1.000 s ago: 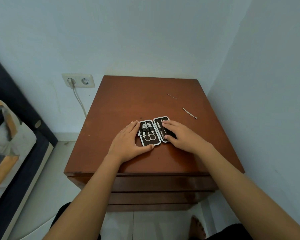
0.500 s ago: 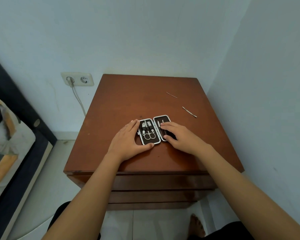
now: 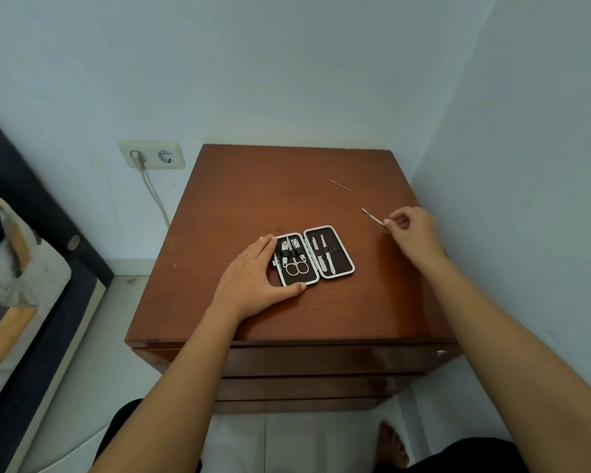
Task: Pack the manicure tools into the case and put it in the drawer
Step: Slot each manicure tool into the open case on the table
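Right hand (image 3: pixel 411 228) pinches the near end of a slim metal tool (image 3: pixel 374 218) by the nightstand's (image 3: pixel 253 186) right edge; my left hand (image 3: pixel 253 278), fingers flat, steadies the open case (image 3: pixel 313 256) at centre. I should lift level, then slide under the elastic loop.

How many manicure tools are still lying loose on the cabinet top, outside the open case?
2. One thin tool lies alone toward the back right of the cabinet top. The other tool lies nearer, its near end at the right hand's fingertips. None seem hidden.
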